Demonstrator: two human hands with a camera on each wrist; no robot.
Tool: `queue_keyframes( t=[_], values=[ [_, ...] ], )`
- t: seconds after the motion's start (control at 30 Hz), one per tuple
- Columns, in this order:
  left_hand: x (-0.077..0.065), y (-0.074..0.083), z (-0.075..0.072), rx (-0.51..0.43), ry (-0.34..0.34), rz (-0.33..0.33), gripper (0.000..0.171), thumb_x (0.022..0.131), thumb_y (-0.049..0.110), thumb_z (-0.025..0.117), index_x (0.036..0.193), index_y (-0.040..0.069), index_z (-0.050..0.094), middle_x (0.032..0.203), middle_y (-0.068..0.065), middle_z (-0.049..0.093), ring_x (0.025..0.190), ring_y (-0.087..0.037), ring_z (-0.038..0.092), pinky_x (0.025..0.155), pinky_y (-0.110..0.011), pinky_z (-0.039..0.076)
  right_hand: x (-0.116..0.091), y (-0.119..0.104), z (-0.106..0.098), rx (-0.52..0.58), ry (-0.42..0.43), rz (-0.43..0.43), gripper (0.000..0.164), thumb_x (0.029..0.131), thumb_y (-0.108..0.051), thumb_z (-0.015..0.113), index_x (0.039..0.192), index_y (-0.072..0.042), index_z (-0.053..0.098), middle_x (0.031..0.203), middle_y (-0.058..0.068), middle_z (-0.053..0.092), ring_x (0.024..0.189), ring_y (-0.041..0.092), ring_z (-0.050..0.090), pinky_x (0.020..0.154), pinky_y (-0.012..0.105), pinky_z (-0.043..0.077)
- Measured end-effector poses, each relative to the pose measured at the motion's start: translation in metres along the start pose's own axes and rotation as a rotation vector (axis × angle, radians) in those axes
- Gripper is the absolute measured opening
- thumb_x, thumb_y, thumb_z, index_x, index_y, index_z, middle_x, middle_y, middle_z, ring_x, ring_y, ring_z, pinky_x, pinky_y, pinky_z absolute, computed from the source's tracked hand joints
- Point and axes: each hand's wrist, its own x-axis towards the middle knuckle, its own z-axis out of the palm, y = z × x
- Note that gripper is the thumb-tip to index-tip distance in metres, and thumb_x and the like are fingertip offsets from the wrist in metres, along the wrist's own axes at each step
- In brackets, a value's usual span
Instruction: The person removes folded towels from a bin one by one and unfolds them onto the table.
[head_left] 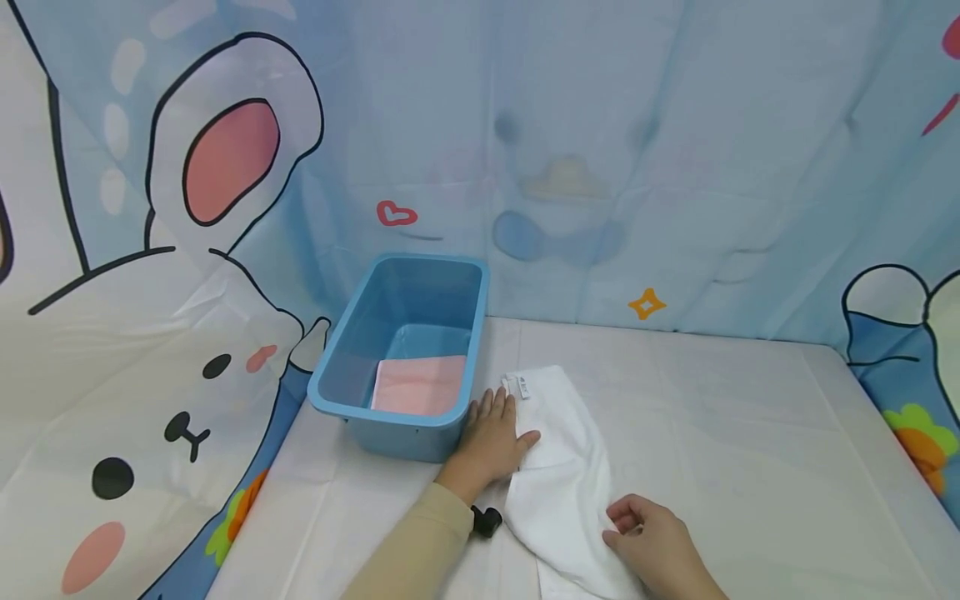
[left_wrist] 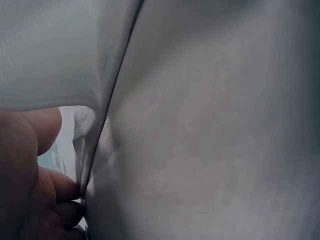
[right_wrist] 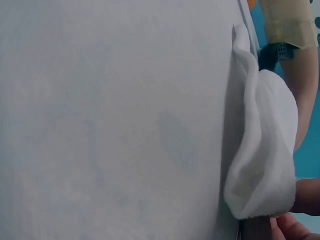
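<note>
White cloth (head_left: 566, 475): it lies on the table (head_left: 750, 467), long and loosely folded, at 4 o'clock from the blue basin (head_left: 408, 437).
Cloth tag (head_left: 523, 387): small, at the 11 o'clock end of the cloth; its print is too small for reading.
Left hand (head_left: 491, 437): it rests at the 10 o'clock edge of the cloth, fingers almost straight, thumb spread over the fabric; it grips nothing. I cannot tell if my fingers touch the basin wall just beside them.
Right hand (head_left: 656, 542): it is at the 4 o'clock edge of the cloth, fingers bent, with a narrow gap between thumb and first finger. Whether they pinch the edge, I cannot tell.
Sleeve (head_left: 420, 542): beige, on my left arm, with a black piece (head_left: 487, 522) beside the cuff.
Pink piece (head_left: 420, 385): it lies flat inside the basin, in the 6 o'clock half.
Backdrop (head_left: 420, 108): blue, with a printed rabbit (head_left: 150, 367) at 9 o'clock from the basin and an orange star (head_left: 637, 305) at 1 o'clock from the cloth.
</note>
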Motion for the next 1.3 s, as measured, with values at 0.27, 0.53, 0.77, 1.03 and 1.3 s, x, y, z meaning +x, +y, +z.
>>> queue_keyframes(
  t=[0.27, 0.53, 0.77, 1.03, 1.3],
  values=[
    [-0.005, -0.002, 0.004, -0.054, -0.032, -0.021, 0.083, 0.112, 0.058, 0.043, 0.170, 0.002, 0.024, 0.181, -0.018, 0.018, 0.170, -0.035, 0.012, 0.137, -0.054, 0.018, 0.008, -0.003, -0.019, -0.074, -0.066, -0.035, 0.029, 0.085, -0.019, 0.088, 0.107, -0.009, 0.072, 0.090, -0.002, 0.069, 0.082, 0.012, 0.065, 0.068, 0.030, 0.054],
    [-0.030, 0.000, 0.000, -0.004, 0.010, 0.015, 0.066, 0.115, 0.036, 0.045, 0.166, -0.005, 0.032, 0.177, -0.024, 0.025, 0.168, -0.040, 0.020, 0.135, -0.056, 0.024, 0.043, -0.037, -0.055, -0.151, -0.095, -0.225, 0.032, 0.093, -0.020, 0.084, 0.120, -0.009, 0.072, 0.091, -0.001, 0.069, 0.080, 0.015, 0.061, 0.064, 0.031, 0.051],
    [-0.061, -0.001, 0.003, 0.055, 0.065, 0.049, 0.059, 0.112, 0.026, 0.055, 0.159, -0.008, 0.043, 0.171, -0.028, 0.037, 0.163, -0.044, 0.032, 0.130, -0.058, 0.033, 0.086, -0.073, -0.049, -0.160, -0.172, -0.554, 0.035, 0.093, -0.017, 0.085, 0.126, -0.011, 0.074, 0.083, -0.006, 0.064, 0.070, 0.009, 0.054, 0.062, 0.025, 0.048],
    [-0.091, -0.003, 0.002, 0.106, 0.060, 0.074, 0.058, 0.112, 0.028, 0.056, 0.159, -0.004, 0.047, 0.171, -0.024, 0.039, 0.164, -0.041, 0.032, 0.130, -0.056, 0.033, 0.133, -0.104, -0.015, -0.209, -0.398, -0.661, 0.033, 0.091, -0.013, 0.086, 0.123, -0.012, 0.075, 0.079, -0.006, 0.063, 0.068, 0.007, 0.055, 0.066, 0.024, 0.049],
    [-0.112, -0.006, -0.001, 0.109, 0.069, 0.098, 0.054, 0.110, 0.024, 0.057, 0.157, -0.002, 0.050, 0.170, -0.024, 0.042, 0.162, -0.041, 0.036, 0.130, -0.057, 0.034, 0.149, -0.116, 0.014, -0.363, -0.497, -0.668, 0.022, 0.086, -0.012, 0.090, 0.100, -0.023, 0.078, 0.071, -0.007, 0.059, 0.065, 0.007, 0.053, 0.066, 0.025, 0.046]
  ],
)
